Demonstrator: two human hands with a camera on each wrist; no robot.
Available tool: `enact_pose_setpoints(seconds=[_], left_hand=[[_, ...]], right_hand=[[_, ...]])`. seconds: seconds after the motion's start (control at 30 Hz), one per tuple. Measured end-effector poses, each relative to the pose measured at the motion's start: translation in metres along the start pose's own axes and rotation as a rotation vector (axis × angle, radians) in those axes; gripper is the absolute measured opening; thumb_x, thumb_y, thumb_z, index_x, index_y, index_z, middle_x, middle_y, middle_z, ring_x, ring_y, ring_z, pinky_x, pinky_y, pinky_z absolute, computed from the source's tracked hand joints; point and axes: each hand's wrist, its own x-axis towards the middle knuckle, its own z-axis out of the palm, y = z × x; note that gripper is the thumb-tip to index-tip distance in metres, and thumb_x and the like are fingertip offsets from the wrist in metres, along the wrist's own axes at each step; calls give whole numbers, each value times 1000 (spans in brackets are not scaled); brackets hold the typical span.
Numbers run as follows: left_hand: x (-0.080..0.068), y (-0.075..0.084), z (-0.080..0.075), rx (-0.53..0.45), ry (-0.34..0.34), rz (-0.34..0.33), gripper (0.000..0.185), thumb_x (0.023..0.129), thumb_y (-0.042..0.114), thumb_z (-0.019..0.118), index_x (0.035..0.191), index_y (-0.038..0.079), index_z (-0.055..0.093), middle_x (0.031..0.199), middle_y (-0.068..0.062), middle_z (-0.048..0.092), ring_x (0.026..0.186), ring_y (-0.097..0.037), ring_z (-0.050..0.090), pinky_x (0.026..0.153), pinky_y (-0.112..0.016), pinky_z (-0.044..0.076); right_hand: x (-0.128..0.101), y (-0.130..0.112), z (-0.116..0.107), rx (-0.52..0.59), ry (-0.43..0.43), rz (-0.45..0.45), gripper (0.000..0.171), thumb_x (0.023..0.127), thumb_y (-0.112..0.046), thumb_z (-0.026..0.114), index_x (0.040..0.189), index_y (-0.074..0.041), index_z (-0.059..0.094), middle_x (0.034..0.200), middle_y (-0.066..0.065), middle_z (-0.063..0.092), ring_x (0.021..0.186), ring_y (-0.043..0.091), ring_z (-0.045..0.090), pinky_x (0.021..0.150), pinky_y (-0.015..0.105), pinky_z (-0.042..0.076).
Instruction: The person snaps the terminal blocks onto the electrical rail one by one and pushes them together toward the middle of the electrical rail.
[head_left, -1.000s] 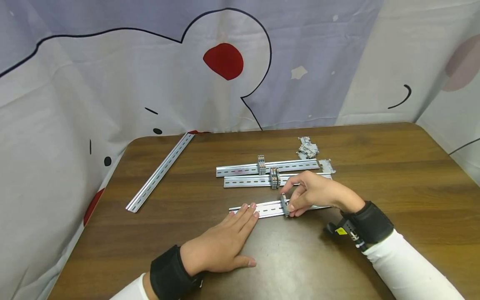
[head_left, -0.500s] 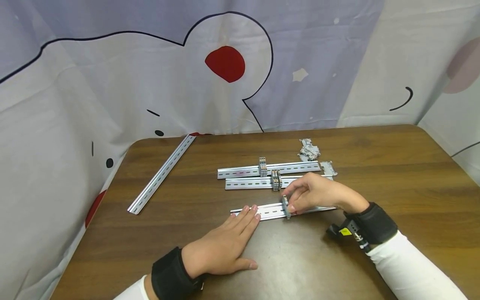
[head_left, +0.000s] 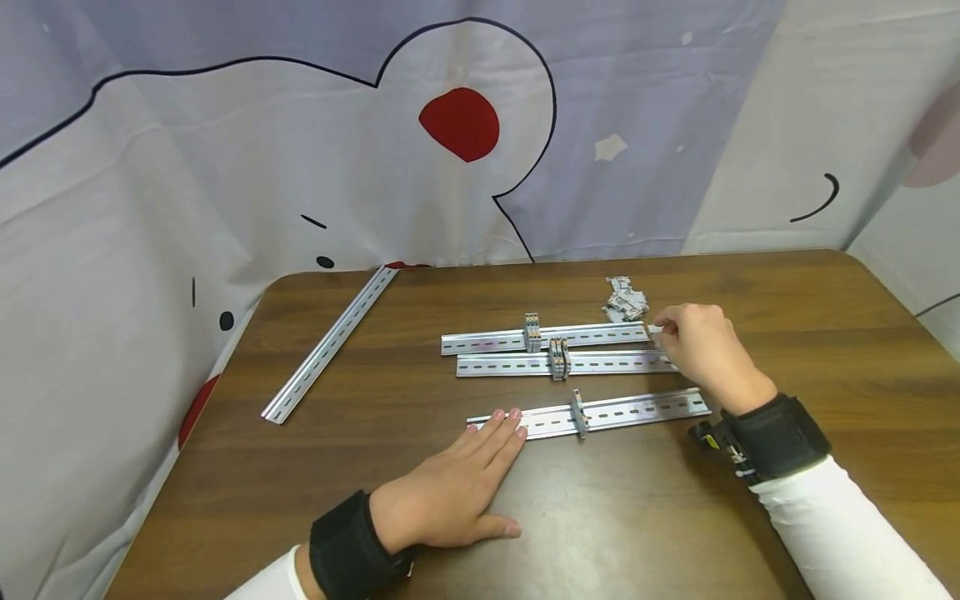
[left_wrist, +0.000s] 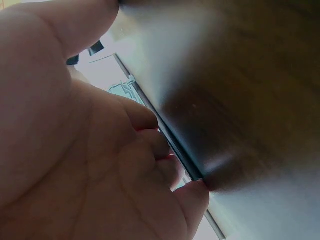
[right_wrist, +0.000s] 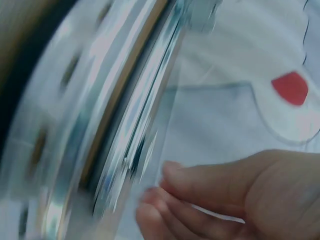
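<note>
My left hand (head_left: pixel 457 492) lies flat, its straight fingertips pressing the left end of the front DIN rail (head_left: pixel 637 410). A single grey terminal block (head_left: pixel 579 414) stands across that rail near its middle. In the left wrist view, my left fingers (left_wrist: pixel 192 200) meet the rail's edge. My right hand (head_left: pixel 701 350) is over the right ends of the two rear rails, beside small light-grey terminal blocks (head_left: pixel 655 330) that it mostly covers. In the blurred right wrist view, the right hand (right_wrist: pixel 235 195) has loosely bent fingers, with nothing visible between them.
Two DIN rails, a rear one (head_left: pixel 487 342) and a middle one (head_left: pixel 502 365), lie side by side, each carrying several upright terminal blocks. Loose light-grey blocks (head_left: pixel 626 302) are heaped behind them. Another bare rail (head_left: pixel 330 346) lies slanted at the left of the wooden table (head_left: pixel 375 450).
My right hand has let go of the terminal block on the front rail and moved back and right to the loose blocks. The block stays standing on the rail. The left hand keeps its place.
</note>
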Motion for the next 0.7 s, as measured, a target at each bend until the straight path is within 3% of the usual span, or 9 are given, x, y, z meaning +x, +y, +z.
enact_pose_setpoints(seconds=[0.13,0.23,0.3,0.4,0.53,0.7], left_hand=[[1,0,0,-2,0,-1,95,93,62,48,156,3,9,163,-17,-1,150,-29,3,118,-47,19],[1,0,1,6,7,2,96,93,62,48,156,2,9,163,-17,0,150,-30,4,118,-47,20],[1,0,1,13,13,4,96,92,63,49,156,2,10,163,-18,0,150,-30,4,118,-47,20],[1,0,1,16,15,7,96,92,63,49,156,2,10,163,-17,0,150,-30,4,118,-47,20],[1,0,1,13,7,5,95,93,63,48,156,2,10,163,-17,0,150,-30,4,118,-47,20],[0,0,1,16,7,3,96,93,62,48,156,2,10,163,-18,1,150,-30,4,118,-46,20]], right_hand=[[2,16,-3,-85,-96,6,22,87,-7,66,106,2,72,85,17,70,75,30,64,66,50,52],[4,22,-4,-141,-120,-11,9,87,-10,66,83,-4,71,72,12,62,66,28,57,59,47,48],[4,26,-6,-179,-100,3,22,87,-11,65,66,-10,59,66,7,54,61,27,52,55,45,44],[1,32,-9,-215,-90,73,41,87,-15,67,56,-15,41,61,5,47,57,26,47,49,42,38],[-3,43,-13,-197,-124,158,46,86,-20,73,55,-15,39,60,3,40,57,24,42,48,36,33],[-2,50,-18,-162,-146,139,21,80,-9,74,66,-8,58,66,7,55,60,26,52,52,40,42]])
